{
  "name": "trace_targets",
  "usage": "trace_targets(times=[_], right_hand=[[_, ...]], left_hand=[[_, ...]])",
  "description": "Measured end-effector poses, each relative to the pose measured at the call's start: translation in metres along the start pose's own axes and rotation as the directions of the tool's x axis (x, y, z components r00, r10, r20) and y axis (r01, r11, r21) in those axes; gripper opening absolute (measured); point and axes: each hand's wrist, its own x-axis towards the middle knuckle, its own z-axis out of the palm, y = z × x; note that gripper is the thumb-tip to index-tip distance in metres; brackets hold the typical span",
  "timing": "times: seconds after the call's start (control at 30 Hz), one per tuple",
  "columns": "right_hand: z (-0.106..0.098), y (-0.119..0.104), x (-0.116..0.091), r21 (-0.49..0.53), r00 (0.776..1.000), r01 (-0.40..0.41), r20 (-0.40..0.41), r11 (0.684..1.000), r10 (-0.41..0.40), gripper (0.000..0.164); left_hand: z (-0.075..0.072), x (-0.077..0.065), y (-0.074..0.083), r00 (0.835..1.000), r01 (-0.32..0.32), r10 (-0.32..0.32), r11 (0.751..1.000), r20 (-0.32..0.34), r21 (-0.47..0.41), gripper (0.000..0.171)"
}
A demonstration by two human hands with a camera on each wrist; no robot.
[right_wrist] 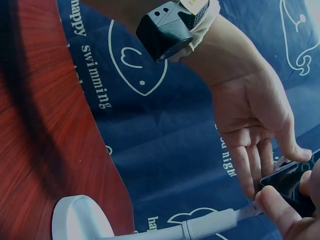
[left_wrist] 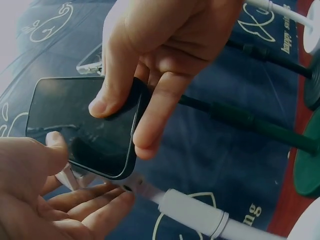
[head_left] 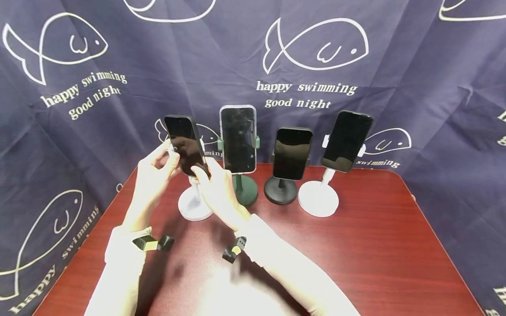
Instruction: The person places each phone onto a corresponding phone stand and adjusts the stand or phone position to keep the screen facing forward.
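Observation:
A black phone [head_left: 185, 142] leans at the clamp of a white phone stand [head_left: 194, 205] on the left of the table. My right hand [head_left: 217, 186] pinches the phone's lower right end, its thumb flat on the dark screen and a finger along the bottom edge in the left wrist view. My left hand [head_left: 152, 177] holds the stand's white clamp [left_wrist: 75, 177] at the phone's left side. Its thumb lies at the phone's edge, and the other fingers curl loosely behind the holder. The phone covers most of the clamp.
To the right stand a green stand [head_left: 247, 191] with a clear-cased phone [head_left: 238, 140], a black stand [head_left: 280, 193] with a phone [head_left: 292, 153], and another white stand [head_left: 318, 199] with a tilted phone [head_left: 347, 140]. A blue fish-print curtain [head_left: 237, 57] hangs behind the red table [head_left: 375, 237].

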Motion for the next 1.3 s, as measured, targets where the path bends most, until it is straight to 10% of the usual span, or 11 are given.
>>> trace_targets(times=[0.5,0.7,0.9,1.17,1.3], right_hand=[[0.003,-0.005,0.006,0.002,0.997,-0.054,0.054,0.999,0.054,0.020],[0.007,-0.012,0.005,0.205,0.987,-0.124,0.122,0.971,0.100,0.024],[0.008,-0.018,0.004,0.265,0.970,-0.220,0.162,0.939,0.181,0.042],[0.003,-0.027,0.007,-0.031,0.983,-0.072,0.170,0.997,0.076,0.046],[0.000,-0.028,0.009,-0.140,0.982,0.126,0.159,0.982,-0.104,0.043]], left_hand=[[-0.010,0.003,0.007,0.992,-0.111,0.120,0.979,-0.041,0.171,0.036],[-0.014,0.002,0.008,0.988,-0.110,0.126,0.979,-0.088,0.174,0.012],[-0.012,0.000,0.011,0.985,-0.064,0.098,0.972,-0.144,0.224,0.022],[-0.015,0.000,0.015,0.982,-0.037,0.053,0.995,-0.180,0.093,0.022],[-0.018,0.000,0.016,0.989,-0.035,0.040,0.999,-0.144,0.037,0.025]])
